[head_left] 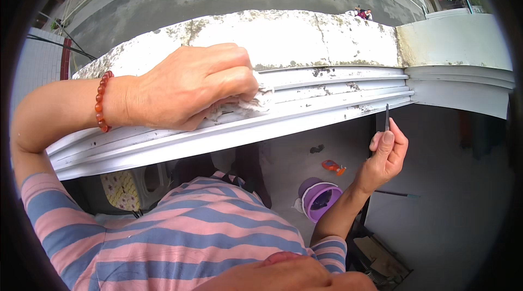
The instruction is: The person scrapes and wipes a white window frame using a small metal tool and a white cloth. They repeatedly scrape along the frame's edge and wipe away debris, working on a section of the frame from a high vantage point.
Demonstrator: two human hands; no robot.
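Left hand (190,88) pinches cloth (248,107) on track (305,103), right hand (385,157) a tool (387,118) near its edge (327,121).

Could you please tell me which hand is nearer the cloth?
Left: the left hand grips the cloth at the window track; the right hand is farther right, apart.

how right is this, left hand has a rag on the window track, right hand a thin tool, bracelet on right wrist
The bracelet is on the left wrist, not the right, as the head view shows. The left hand has the rag on the window track; the right hand holds the thin tool.
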